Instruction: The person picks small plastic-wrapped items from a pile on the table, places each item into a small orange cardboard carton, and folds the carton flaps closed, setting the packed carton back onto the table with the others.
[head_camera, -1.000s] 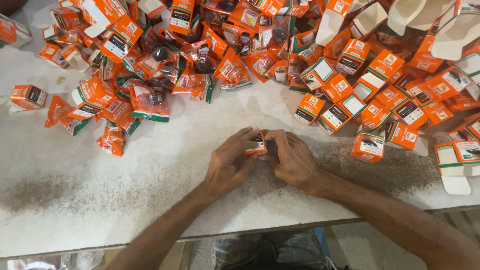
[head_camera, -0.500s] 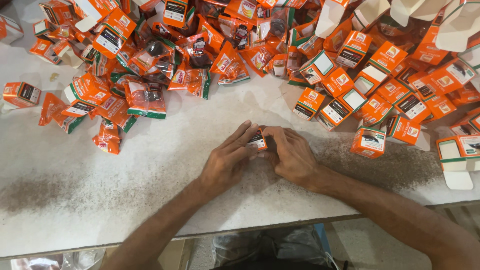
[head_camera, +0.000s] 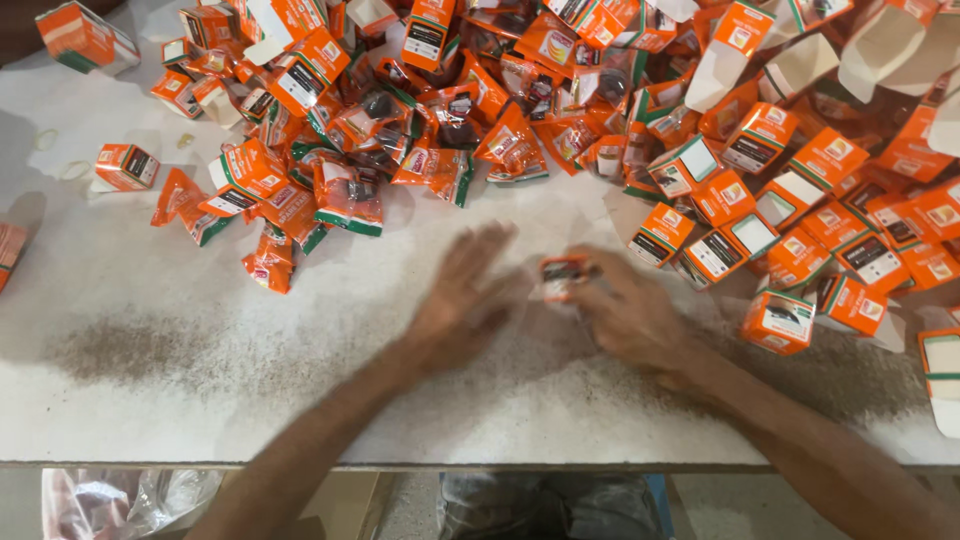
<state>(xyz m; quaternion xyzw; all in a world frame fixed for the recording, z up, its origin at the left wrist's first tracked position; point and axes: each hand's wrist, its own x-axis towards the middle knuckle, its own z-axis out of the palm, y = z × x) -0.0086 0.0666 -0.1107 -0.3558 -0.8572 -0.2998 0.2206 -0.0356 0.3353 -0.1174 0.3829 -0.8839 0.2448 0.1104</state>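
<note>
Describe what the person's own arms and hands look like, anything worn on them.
Both forearms are bare, with no sleeves in view. The left hand and right hand show no gloves; motion blur hides whether there are rings. No watch or bracelet shows.

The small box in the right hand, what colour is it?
Orange small cardboard box, seen in the head view.
</note>
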